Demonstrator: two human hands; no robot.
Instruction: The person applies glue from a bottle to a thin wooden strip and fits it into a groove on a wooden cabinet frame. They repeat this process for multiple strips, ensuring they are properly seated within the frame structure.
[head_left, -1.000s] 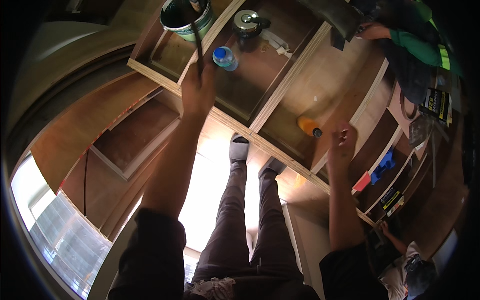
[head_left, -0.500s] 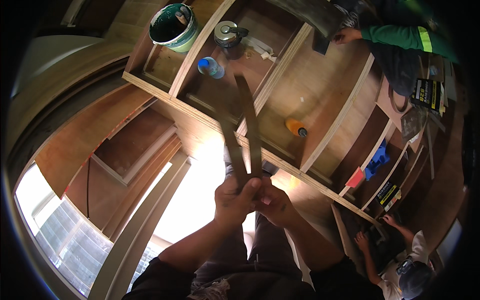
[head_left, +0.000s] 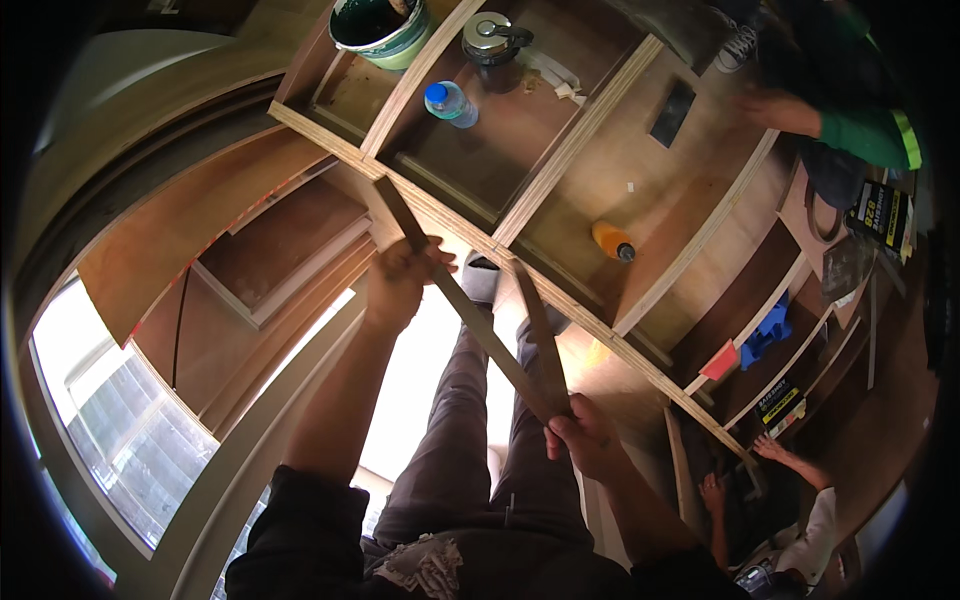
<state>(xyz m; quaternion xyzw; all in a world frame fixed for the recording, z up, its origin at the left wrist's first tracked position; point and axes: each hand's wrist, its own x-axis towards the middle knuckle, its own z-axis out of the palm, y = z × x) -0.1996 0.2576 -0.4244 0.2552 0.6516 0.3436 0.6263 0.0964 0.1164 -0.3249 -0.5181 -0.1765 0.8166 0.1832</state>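
Observation:
Two thin, flat wooden strips meet in my right hand (head_left: 588, 438), whose thumb and fingers pinch them together at their near ends. One wooden strip (head_left: 487, 342) slants up to the far left. My left hand (head_left: 398, 285) is closed around it, short of its far tip. The other wooden strip (head_left: 540, 335) points away from me, and its far end touches nothing of my left hand. Both strips are held in the air above my legs, on the near side of the wooden frame (head_left: 430, 222). My right palm is hidden.
Inside the compartmented frame are a green bucket (head_left: 385, 52), a metal-lidded jug (head_left: 490, 40), a blue-capped water bottle (head_left: 450, 104) and an orange bottle (head_left: 612, 242). A co-worker's green sleeve (head_left: 860, 138) reaches in at the upper right. Another person's hand (head_left: 770, 448) is at lower right.
My left hand has left my right and moved up along one strip to the far left. My right hand has moved right and nearer with the strips' ends. The view has shifted slightly.

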